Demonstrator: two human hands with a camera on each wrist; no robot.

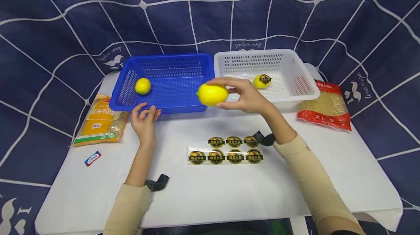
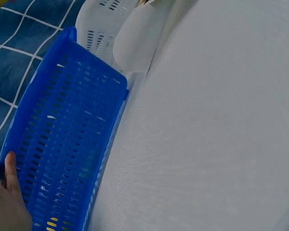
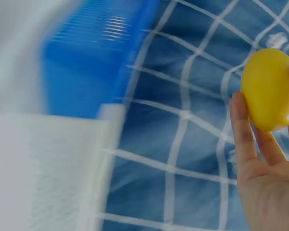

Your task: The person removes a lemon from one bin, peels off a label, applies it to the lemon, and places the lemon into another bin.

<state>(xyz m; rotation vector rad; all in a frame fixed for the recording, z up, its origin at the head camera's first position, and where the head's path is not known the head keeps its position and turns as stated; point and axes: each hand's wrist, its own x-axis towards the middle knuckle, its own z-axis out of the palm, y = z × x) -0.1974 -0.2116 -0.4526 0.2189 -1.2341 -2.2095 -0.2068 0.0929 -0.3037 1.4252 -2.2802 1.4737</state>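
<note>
My right hand (image 1: 244, 94) holds a yellow lemon (image 1: 212, 94) between thumb and fingers, raised in front of the two baskets. In the right wrist view the same lemon (image 3: 269, 90) shows smooth and bare on its visible side. My left hand (image 1: 144, 122) pinches the near rim of the blue plastic basket (image 1: 177, 110), with the thumb (image 2: 10, 168) on the outer wall. A second lemon (image 1: 143, 86) lies inside that basket at the left. Inside the white basket (image 1: 226, 56) lies a lemon (image 1: 262, 81) bearing a black and gold round sticker.
A clear sheet of black and gold stickers (image 1: 225, 151) lies on the white table (image 1: 203, 195) in front of the baskets. An orange food bag (image 1: 100, 122) is at the left, near a small blue and red packet (image 1: 92, 158). A red bag (image 1: 326, 107) lies at the right.
</note>
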